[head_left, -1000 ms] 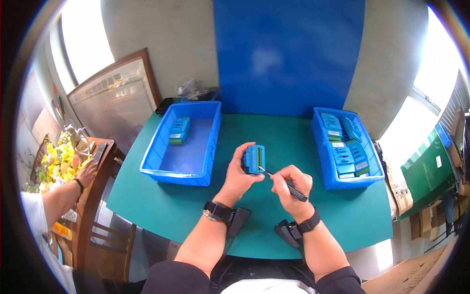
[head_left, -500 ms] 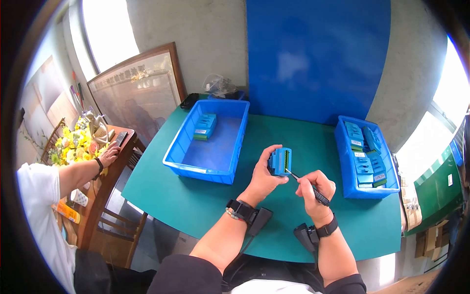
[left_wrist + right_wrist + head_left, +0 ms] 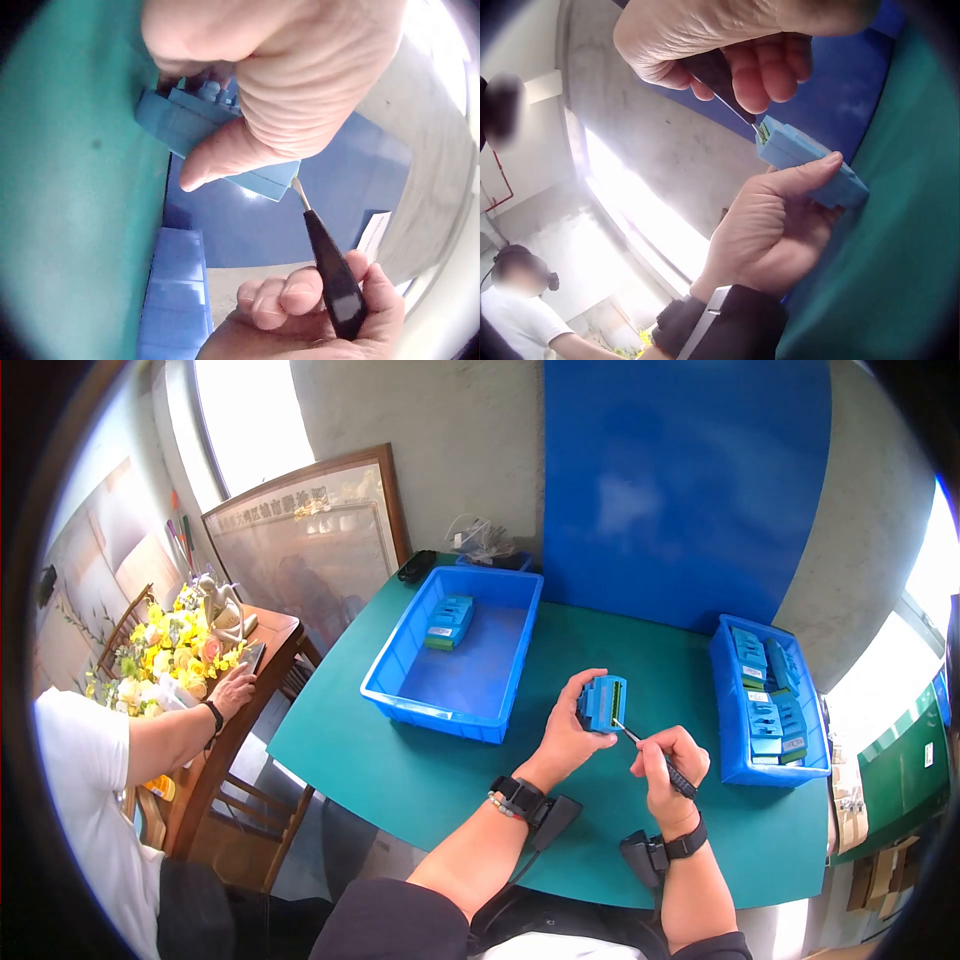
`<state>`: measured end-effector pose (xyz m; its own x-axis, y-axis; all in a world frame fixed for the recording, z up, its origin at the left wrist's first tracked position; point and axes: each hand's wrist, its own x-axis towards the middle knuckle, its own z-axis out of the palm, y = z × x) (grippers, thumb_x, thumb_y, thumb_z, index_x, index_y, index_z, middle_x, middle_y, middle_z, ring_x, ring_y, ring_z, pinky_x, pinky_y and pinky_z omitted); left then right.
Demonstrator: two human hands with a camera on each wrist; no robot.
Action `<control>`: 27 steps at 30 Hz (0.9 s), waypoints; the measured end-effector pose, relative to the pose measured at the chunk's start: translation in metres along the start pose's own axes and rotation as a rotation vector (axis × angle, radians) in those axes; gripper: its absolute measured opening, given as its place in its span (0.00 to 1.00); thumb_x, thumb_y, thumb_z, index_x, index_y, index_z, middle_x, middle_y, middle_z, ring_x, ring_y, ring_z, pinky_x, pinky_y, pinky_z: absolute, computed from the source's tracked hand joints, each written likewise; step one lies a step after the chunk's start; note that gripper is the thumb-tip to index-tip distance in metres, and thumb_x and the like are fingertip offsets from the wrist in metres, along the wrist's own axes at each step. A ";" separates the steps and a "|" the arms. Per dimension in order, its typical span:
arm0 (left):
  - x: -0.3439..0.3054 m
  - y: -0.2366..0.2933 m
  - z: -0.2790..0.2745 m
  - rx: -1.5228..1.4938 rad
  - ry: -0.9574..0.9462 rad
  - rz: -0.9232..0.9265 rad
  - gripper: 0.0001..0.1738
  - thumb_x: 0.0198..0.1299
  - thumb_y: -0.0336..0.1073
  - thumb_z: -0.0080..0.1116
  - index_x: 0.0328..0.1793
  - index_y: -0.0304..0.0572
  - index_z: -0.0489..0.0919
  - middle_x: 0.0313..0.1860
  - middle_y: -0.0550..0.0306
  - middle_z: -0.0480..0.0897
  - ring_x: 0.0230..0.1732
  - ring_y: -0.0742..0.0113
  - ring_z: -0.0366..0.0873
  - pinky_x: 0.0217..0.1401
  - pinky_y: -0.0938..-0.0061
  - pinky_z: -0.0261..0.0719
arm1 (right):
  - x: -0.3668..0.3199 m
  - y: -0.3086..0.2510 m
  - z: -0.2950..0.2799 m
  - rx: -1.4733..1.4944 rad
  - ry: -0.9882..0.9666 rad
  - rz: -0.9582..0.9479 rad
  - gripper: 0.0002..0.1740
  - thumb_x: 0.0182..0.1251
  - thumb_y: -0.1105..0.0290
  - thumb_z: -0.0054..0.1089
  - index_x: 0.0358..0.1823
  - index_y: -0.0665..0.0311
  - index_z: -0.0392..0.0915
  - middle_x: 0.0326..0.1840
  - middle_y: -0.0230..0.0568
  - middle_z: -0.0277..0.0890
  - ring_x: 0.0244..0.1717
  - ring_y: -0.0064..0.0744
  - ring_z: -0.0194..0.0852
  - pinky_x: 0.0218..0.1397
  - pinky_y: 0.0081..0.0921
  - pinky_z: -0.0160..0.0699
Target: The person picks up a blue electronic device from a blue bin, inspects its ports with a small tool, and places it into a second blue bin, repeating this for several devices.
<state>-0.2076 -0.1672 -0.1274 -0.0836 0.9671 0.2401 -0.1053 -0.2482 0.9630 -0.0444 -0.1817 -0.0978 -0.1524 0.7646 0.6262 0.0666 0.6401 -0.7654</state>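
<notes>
My left hand (image 3: 567,745) grips a blue plastic module (image 3: 598,703) above the table, its thumb along one side of the casing. A green connector strip runs down the module's right face. In my right hand (image 3: 674,775) is a black-handled screwdriver (image 3: 334,274), pinched between thumb and fingers. Its thin metal tip meets the module's end by the green strip, as the right wrist view shows at the module (image 3: 795,146). The palm hides part of the casing in the left wrist view.
On the green table (image 3: 600,840) a blue bin (image 3: 435,712) at left holds one similar module (image 3: 450,622). Another blue bin (image 3: 772,774) at right holds several. Beyond the left edge, a person's arm (image 3: 180,738) rests at a wooden table with flowers (image 3: 180,650).
The head view has swung left, so the table and hands appear farther right. Both hands keep their grip, with the screwdriver tip staying at the module's green strip.
</notes>
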 end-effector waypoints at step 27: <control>-0.013 0.013 0.006 0.606 -0.097 0.171 0.54 0.33 0.37 0.76 0.74 0.62 0.66 0.60 0.50 0.68 0.63 0.49 0.60 0.69 0.59 0.62 | 0.015 0.011 -0.003 -0.140 0.044 0.135 0.17 0.55 0.74 0.70 0.44 0.64 0.73 0.36 0.28 0.68 0.33 0.18 0.62 0.36 0.18 0.65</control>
<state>-0.2018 -0.1832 -0.1169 0.0433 0.9244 0.3790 0.4832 -0.3514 0.8019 -0.0426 -0.1629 -0.0959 -0.0896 0.8449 0.5274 0.2205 0.5332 -0.8167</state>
